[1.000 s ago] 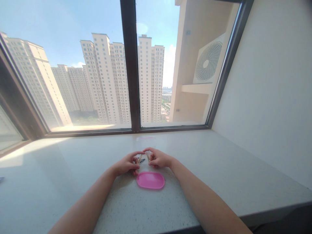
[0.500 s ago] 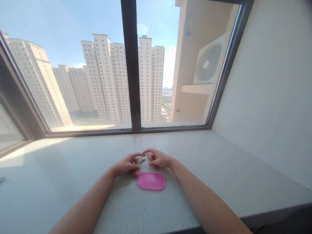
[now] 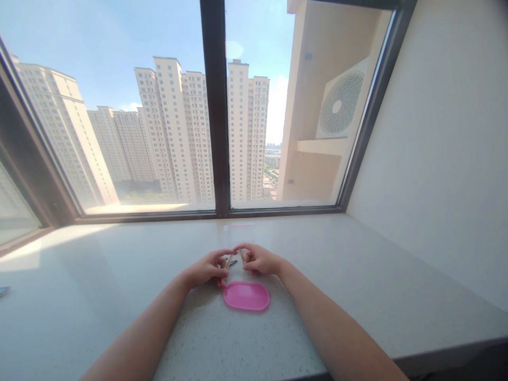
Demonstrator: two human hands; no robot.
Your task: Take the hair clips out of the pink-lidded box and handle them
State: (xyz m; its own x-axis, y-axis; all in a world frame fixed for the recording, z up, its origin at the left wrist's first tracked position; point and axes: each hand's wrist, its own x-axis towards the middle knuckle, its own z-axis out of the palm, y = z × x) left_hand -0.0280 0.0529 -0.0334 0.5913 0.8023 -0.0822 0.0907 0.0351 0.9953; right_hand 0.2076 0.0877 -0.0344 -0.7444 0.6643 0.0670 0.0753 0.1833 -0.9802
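Observation:
Near the middle of the sill, my left hand (image 3: 208,266) pinches a small pale wooden stick (image 3: 229,262) between finger and thumb. Another small wooden stick (image 3: 242,257) is held by my right hand (image 3: 260,259). The two sticks lean towards each other at the top, where my index fingertips come together. Partly hidden behind the left stick lies a thin dark object (image 3: 233,263), its kind unclear. Just below my hands sits a pink oval tray (image 3: 246,296) with a raised rim.
My forearms rest across a pale speckled sill (image 3: 222,344). A flat clear strip with a pink line (image 3: 241,226) lies by the window frame (image 3: 159,216). A small shiny item (image 3: 3,291) shows at the far left. A white wall (image 3: 444,159) stands on the right.
My hands keep the same hold on the two sticks. The whole view has shifted very slightly; nothing else has visibly moved.

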